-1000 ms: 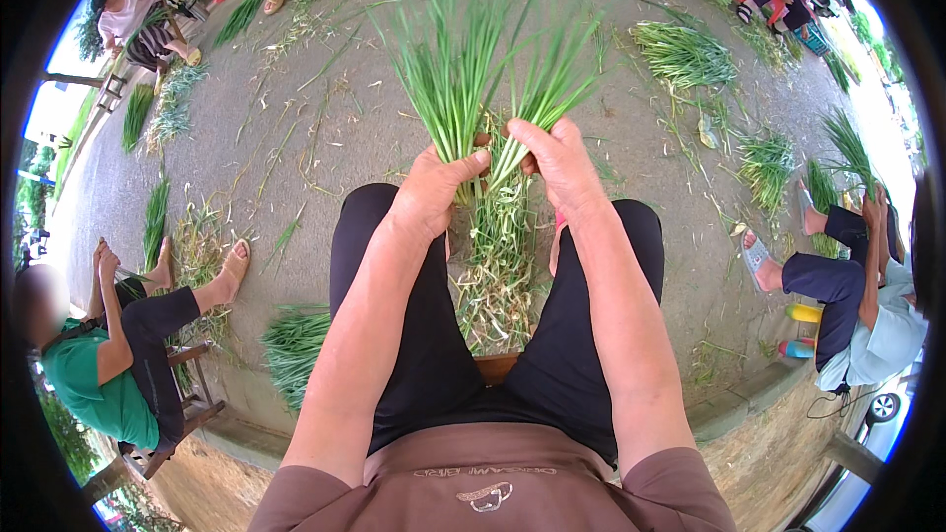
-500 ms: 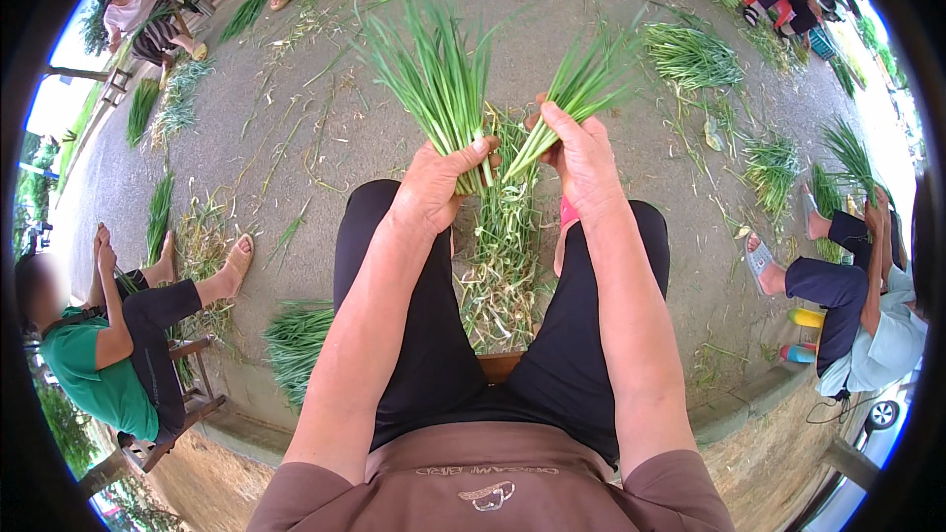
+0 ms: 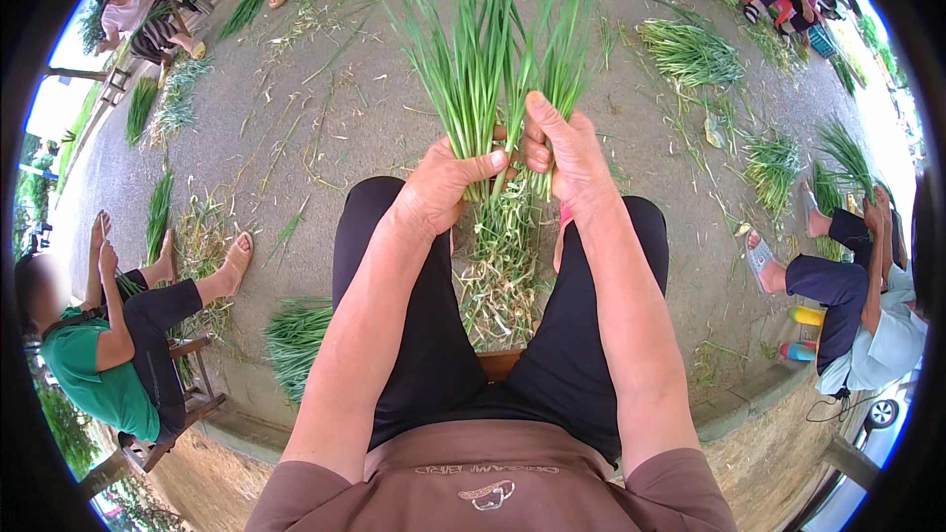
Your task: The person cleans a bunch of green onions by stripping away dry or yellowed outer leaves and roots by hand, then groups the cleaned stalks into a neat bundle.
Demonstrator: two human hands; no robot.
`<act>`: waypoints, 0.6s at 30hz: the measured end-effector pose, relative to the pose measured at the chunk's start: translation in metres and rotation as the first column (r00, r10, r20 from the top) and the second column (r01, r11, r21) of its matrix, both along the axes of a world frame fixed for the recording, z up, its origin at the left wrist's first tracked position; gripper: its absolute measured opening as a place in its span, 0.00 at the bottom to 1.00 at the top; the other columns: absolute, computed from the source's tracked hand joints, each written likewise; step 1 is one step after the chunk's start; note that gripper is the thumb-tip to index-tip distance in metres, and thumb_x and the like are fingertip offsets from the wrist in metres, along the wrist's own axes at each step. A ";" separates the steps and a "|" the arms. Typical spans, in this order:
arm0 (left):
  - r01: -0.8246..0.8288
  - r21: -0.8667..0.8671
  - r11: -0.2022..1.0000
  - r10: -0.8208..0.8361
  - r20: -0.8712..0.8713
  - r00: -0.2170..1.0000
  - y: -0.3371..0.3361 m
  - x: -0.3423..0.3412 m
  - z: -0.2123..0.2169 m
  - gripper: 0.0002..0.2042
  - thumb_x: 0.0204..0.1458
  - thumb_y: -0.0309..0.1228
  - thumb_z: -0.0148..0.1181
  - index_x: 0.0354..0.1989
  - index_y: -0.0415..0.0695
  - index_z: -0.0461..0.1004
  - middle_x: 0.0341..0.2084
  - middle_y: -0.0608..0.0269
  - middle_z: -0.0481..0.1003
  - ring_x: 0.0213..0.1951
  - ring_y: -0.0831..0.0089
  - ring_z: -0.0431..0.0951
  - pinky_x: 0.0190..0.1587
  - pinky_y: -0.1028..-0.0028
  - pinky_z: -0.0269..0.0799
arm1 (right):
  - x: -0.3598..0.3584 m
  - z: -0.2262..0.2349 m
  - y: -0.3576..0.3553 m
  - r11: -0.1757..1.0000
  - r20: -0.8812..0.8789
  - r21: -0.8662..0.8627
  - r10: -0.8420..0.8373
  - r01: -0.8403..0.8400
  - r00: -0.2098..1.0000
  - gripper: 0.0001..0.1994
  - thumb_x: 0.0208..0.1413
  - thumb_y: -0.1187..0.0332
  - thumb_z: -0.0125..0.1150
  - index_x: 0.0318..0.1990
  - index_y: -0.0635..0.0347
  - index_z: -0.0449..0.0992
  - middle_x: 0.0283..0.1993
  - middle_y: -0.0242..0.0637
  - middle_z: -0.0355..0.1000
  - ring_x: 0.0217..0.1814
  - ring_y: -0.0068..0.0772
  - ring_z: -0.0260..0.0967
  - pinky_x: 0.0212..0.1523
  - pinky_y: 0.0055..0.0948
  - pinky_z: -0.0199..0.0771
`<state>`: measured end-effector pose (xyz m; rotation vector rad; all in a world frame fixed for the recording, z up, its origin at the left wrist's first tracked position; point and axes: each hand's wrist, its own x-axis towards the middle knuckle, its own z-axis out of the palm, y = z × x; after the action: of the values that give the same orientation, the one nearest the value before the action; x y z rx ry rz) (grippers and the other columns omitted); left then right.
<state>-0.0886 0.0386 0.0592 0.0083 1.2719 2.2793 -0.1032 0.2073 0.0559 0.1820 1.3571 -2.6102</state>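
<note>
My left hand is closed round the pale lower stems of a thick bunch of garlic chives, its thumb laid across them. Close beside it on the right, my right hand grips a thinner bunch of garlic chives, thumb pointing up. Both bunches stand with their green leaves fanning upward and away from me, and their leaves overlap in the middle. Below my hands, between my knees, lies a heap of pale and yellowed leaf trimmings.
A pile of chives lies left of my knee; more bunches rest on the pavement to the right. A person in green sits at left, another in light blue at right holding greens. Other people sit farther off.
My right hand has moved left and turned more upright, bringing its bunch against the left one. The left hand's bunch stands straighter and slightly farther right. Both hands still grip chives.
</note>
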 end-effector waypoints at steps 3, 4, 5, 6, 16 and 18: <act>0.078 0.014 0.997 -0.078 -0.043 0.996 0.000 0.000 0.002 0.18 0.49 0.27 0.62 0.49 0.39 0.69 0.37 0.61 0.74 0.38 0.71 0.73 0.42 0.71 0.69 | 0.001 0.001 -0.004 0.993 -0.012 0.108 0.050 -0.048 0.999 0.12 0.51 0.60 0.65 0.31 0.56 0.69 0.17 0.23 0.61 0.14 0.14 0.54 0.13 0.18 0.53; 0.092 0.020 0.996 -0.091 -0.043 0.995 -0.001 0.000 0.003 0.18 0.49 0.27 0.62 0.49 0.39 0.69 0.38 0.60 0.74 0.38 0.71 0.73 0.43 0.71 0.69 | 0.002 0.001 -0.003 0.993 -0.016 0.098 0.063 -0.061 0.998 0.12 0.51 0.61 0.65 0.32 0.57 0.71 0.17 0.23 0.62 0.14 0.13 0.54 0.13 0.18 0.52; 0.106 0.026 0.994 -0.105 -0.043 0.994 -0.001 0.001 0.003 0.19 0.49 0.28 0.62 0.49 0.39 0.69 0.38 0.60 0.74 0.39 0.71 0.72 0.44 0.71 0.69 | 0.002 0.001 -0.001 0.992 -0.015 0.109 0.061 -0.059 0.998 0.11 0.51 0.61 0.64 0.32 0.57 0.70 0.18 0.24 0.63 0.15 0.15 0.56 0.13 0.18 0.55; 0.103 0.023 0.994 -0.101 -0.062 0.993 0.000 0.001 0.004 0.18 0.49 0.28 0.62 0.49 0.39 0.69 0.38 0.60 0.74 0.39 0.71 0.72 0.45 0.71 0.68 | 0.002 0.001 0.000 0.991 -0.014 0.121 0.058 -0.056 0.998 0.11 0.51 0.61 0.64 0.32 0.57 0.70 0.18 0.25 0.64 0.15 0.16 0.58 0.14 0.19 0.57; -0.039 -0.039 0.998 0.039 0.002 0.999 -0.001 -0.004 -0.012 0.18 0.50 0.29 0.62 0.49 0.40 0.69 0.33 0.64 0.73 0.33 0.75 0.71 0.35 0.73 0.69 | -0.001 0.001 -0.001 0.983 0.061 -0.066 -0.167 0.170 0.984 0.09 0.57 0.66 0.56 0.41 0.58 0.65 0.32 0.38 0.70 0.26 0.31 0.70 0.27 0.33 0.76; -0.053 -0.057 0.997 0.054 0.012 0.998 -0.002 -0.005 -0.015 0.18 0.49 0.28 0.62 0.49 0.40 0.69 0.30 0.67 0.72 0.31 0.76 0.71 0.33 0.74 0.69 | -0.002 -0.002 0.002 0.975 0.033 -0.103 -0.193 0.195 0.981 0.09 0.57 0.66 0.56 0.39 0.58 0.64 0.27 0.33 0.67 0.20 0.25 0.64 0.19 0.25 0.66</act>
<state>-0.0938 0.0363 0.0445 -0.0627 1.3443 2.2834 -0.1054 0.2092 0.0538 0.3428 1.2464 -2.8222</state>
